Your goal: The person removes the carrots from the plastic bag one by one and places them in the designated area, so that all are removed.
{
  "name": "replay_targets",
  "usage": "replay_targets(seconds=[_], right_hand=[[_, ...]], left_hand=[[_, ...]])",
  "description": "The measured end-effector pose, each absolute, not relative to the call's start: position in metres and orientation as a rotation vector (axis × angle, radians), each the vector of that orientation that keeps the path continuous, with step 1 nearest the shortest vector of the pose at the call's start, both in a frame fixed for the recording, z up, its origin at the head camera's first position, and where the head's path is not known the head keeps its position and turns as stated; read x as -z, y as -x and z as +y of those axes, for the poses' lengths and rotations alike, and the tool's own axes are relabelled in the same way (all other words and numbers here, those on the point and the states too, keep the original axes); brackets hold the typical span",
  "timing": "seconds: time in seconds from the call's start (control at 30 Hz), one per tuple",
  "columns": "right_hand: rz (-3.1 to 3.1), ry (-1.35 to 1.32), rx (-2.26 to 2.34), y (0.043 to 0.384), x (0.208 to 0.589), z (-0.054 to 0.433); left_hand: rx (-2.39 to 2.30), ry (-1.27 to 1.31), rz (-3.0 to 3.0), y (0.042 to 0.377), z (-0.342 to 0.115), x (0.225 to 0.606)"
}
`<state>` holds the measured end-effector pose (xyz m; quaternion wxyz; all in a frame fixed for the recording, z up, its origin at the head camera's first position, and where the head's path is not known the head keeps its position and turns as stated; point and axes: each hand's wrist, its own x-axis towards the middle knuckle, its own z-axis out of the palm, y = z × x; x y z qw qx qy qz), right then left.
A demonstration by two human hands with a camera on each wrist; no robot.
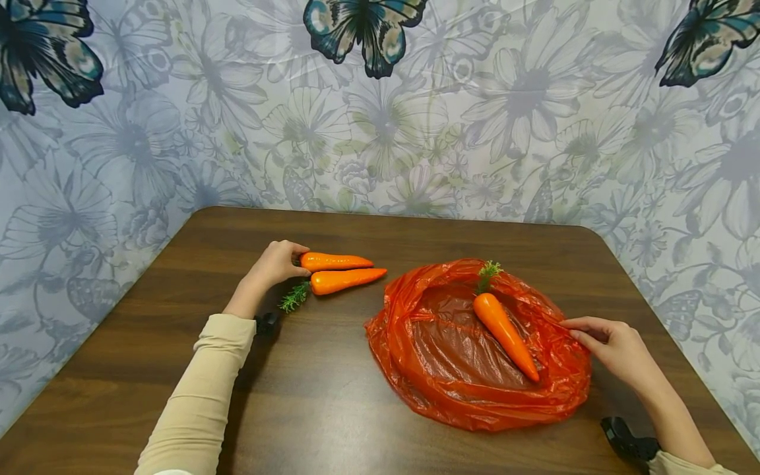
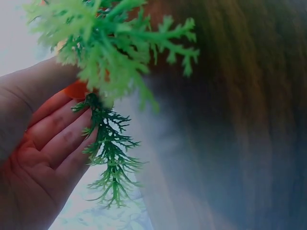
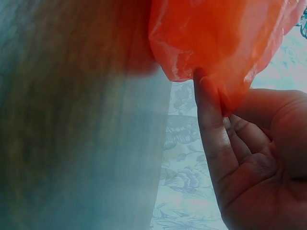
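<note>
Two orange carrots lie side by side toward the back left of the table. My left hand [image 1: 274, 265] grips the farther carrot [image 1: 337, 261] at its thick end, thumb and fingers on either side. The nearer carrot [image 1: 347, 280] lies right beside it, its green top [image 1: 295, 297] pointing toward me. In the left wrist view, leafy greens [image 2: 112, 158] hang in front of the fingers [image 2: 67, 139]. At the right, my right hand [image 1: 617, 346] pinches the rim of a red plastic bag [image 1: 427, 389] between thumb and fingers. A third carrot [image 1: 505, 333] with a green top lies in the bag's opening.
The brown wooden table [image 1: 320, 396] has rounded back corners. A wall with floral paper [image 1: 392, 152] and butterfly decorations [image 1: 365, 33] stands behind it. Dark wrist devices [image 1: 629, 439] are worn below both hands.
</note>
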<state>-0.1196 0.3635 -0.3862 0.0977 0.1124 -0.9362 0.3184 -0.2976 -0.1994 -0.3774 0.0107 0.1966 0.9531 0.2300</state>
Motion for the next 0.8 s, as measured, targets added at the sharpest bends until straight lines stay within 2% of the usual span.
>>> replay_targets(seconds=[0.8], right_hand=[[-2.754, -0.367, -0.94, 0.119, 0.385, 0.363]], left_hand=[[-0.678, -0.631, 2.915, 0.285, -0.21, 0.354]])
